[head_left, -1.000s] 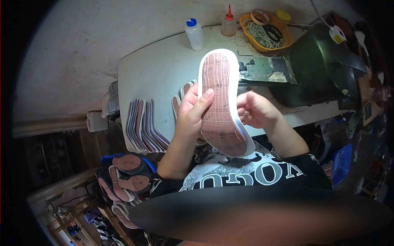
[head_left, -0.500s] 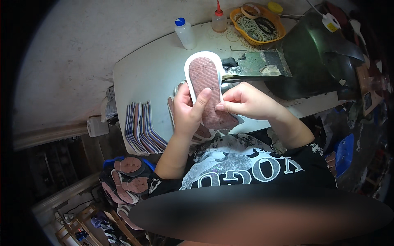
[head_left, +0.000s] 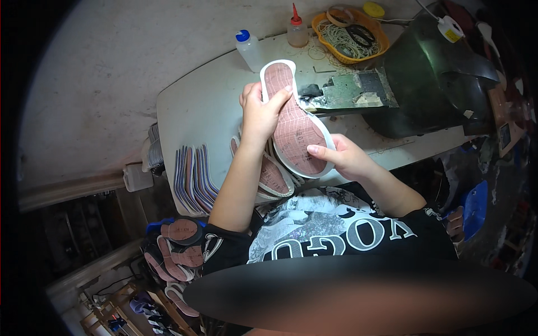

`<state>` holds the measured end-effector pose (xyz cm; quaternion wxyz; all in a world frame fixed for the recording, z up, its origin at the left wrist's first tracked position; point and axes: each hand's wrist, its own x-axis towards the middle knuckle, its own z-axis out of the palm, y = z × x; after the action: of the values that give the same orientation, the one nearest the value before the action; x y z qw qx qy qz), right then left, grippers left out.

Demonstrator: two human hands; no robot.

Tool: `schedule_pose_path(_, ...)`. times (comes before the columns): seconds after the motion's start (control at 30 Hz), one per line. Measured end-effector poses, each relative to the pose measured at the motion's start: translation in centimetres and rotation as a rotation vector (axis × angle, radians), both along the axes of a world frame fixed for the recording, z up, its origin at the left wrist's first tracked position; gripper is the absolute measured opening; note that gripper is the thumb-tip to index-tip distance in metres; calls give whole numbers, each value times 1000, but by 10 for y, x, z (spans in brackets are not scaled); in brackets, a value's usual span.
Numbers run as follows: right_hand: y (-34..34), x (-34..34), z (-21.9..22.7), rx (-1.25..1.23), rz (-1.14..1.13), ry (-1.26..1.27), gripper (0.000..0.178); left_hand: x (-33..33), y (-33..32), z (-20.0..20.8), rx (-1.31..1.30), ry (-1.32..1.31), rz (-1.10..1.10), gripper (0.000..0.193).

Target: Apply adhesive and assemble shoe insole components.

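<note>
A shoe insole point(head_left: 295, 124), reddish-brown with a white rim, is held up between my two hands in front of the sewing machine's arm. My left hand point(head_left: 264, 109) grips its narrower far part, thumb across the brown face. At the wide near end, my right hand point(head_left: 343, 157) pinches the right edge, thumb on top and fingers underneath. Below the held piece, more white-edged insoles point(head_left: 273, 178) lie on the table, partly covered by it and my left forearm. Left of my forearm stands a row of thin insoles point(head_left: 193, 176) with blue, brown and white edges.
A green sewing machine point(head_left: 431, 84) fills the table's right side. Toward the back are a clear blue-capped bottle point(head_left: 249, 50), a red-tipped bottle point(head_left: 297, 33) and an orange basket point(head_left: 350, 45) of cord. More soles point(head_left: 182, 246) fill a blue container at lower left.
The insole has turned to show its whole length, wide end swung toward my lower right. My left hand moved up along it, and my right hand shifted down to the wide end's edge.
</note>
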<state>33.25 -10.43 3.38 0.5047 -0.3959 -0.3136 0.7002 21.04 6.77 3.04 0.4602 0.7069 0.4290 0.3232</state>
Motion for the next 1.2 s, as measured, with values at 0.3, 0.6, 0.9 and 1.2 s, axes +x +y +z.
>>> schedule_pose_path(0.3,1,7,-4,-74,-134,206,37,18,0,3,93,104,85,44)
schedule_pose_path(0.6,-7,-6,-3,-226,-141,155,33,28,17,3,64,267,67,51)
schedule_pose_path(0.9,14,-21,6,-186,-308,238,31,22,47,1,340,335,-47,68)
schedule_pose_path(1.2,37,-23,8,-158,-328,234,36,17,84,46,-47,441,-1038,48)
